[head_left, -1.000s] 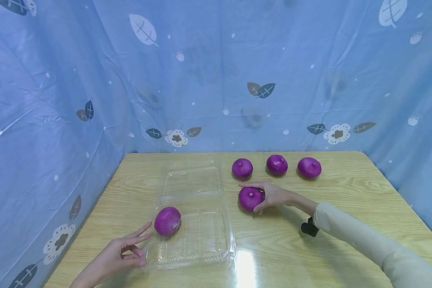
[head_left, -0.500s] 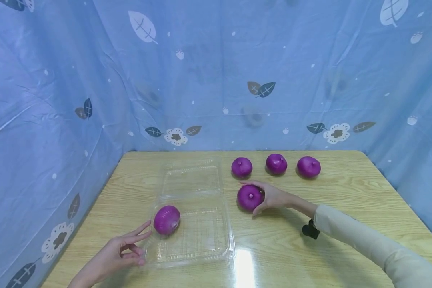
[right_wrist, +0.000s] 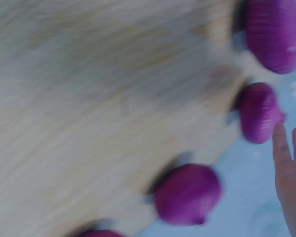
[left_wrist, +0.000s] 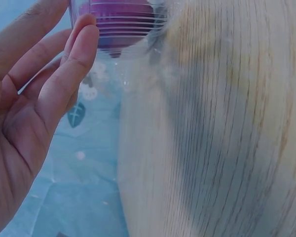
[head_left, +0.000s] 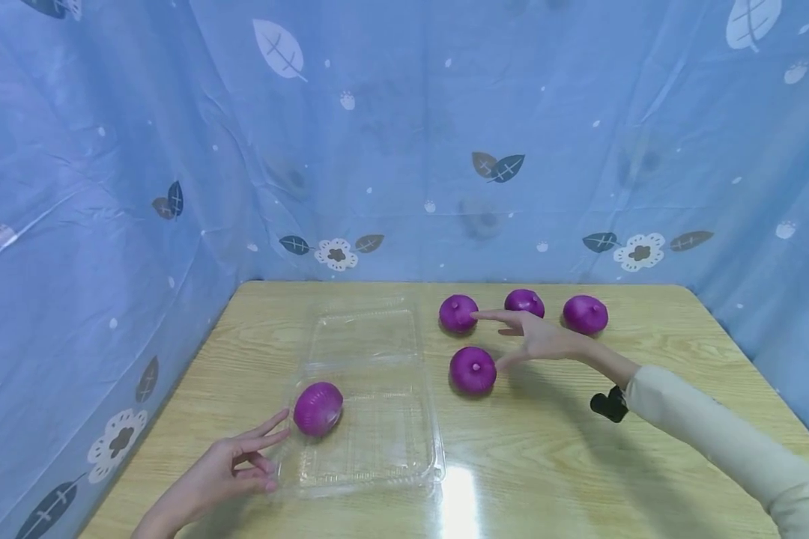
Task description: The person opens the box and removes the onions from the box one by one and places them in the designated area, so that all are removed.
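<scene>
In the head view my right hand (head_left: 535, 337) hovers with fingers spread and nothing in its grasp. Its thumb points toward the near purple onion (head_left: 473, 370), while the fingertips overlap the back-left onion (head_left: 458, 314). The right wrist view shows fingers (right_wrist: 282, 143) close to an onion (right_wrist: 259, 112). My left hand (head_left: 225, 475) has its fingertips at the left edge of a clear plastic clamshell box (head_left: 371, 479), which lies with its lid folded back. Inside its left part sits another purple onion (head_left: 318, 409), also seen through the ribbed wall beside the left fingertips (left_wrist: 84, 42).
Two more onions stand at the back: one (head_left: 524, 302) partly behind my right hand, the other (head_left: 585, 314) farther right. The wooden table (head_left: 580, 464) ends at a blue patterned curtain (head_left: 404, 150) behind and at the sides. Light glares near the front.
My right hand has let go of the near onion and moved up, back and to the right. That onion stays on the table. My left hand keeps its place at the box edge.
</scene>
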`<state>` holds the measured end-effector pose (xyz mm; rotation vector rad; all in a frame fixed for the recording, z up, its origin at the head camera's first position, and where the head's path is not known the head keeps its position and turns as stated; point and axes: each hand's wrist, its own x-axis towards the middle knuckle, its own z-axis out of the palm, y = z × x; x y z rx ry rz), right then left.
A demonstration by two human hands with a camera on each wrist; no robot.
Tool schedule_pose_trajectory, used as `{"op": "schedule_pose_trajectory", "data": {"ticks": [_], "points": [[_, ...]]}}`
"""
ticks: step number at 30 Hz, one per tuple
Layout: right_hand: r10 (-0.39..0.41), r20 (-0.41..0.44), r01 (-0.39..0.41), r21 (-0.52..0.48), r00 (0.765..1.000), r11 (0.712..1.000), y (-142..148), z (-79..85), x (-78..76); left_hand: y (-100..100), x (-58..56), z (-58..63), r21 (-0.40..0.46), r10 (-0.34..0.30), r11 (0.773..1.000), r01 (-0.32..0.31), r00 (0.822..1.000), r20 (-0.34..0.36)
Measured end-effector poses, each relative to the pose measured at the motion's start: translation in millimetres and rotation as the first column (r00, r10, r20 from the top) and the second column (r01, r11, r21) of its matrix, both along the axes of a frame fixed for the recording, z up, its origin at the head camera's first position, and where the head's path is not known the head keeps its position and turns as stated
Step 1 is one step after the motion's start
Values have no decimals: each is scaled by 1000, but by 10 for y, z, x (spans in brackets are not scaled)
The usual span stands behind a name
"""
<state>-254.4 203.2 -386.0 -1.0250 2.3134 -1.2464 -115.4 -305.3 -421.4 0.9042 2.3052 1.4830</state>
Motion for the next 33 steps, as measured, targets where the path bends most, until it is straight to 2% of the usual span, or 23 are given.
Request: {"op": "schedule_pose_trajectory", "data": {"ticks": [3,5,7,11,14,16,19,22,26,33], "points": [[84,54,-82,-33,995,996,-193,155,-25,-3,-9,-6,-2,-2,1000,2,1000,1],[179,128,-169,-84,976,982,-398,212,-73,-11,-10,-8,-3,2,1000,-2,1000,6],[281,212,-259,-127,936,957,-621,245,-123,-13,-16,-15,2,-8,1000,8,1000,-2],[452,299,-430,-140,840,892,-1090,258,-204,1,-19,-12,10,-19,1000,19,1000,-2],[517,361,-512,-117,776,851,-1448,280,-243,3,-15,-3,1,-7,1000,7,1000,5],[531,394,-537,-106,750,837,-1678,302,-266,1,-12,1,-6,1,1000,-1,1000,5],[540,419,-556,-94,730,826,-1988,321,-292,2,-12,8,-15,8,1000,-8,1000,10],[560,442,-579,-107,701,808,-2245,295,-306,7,-18,7,-12,3,1000,-3,1000,10],[565,478,-597,-101,673,796,-2478,245,-321,16,-22,2,-4,-4,1000,4,1000,0],[534,499,-579,-77,682,812,-2613,175,-373,-6,-15,17,-21,16,1000,-15,999,34]]}}
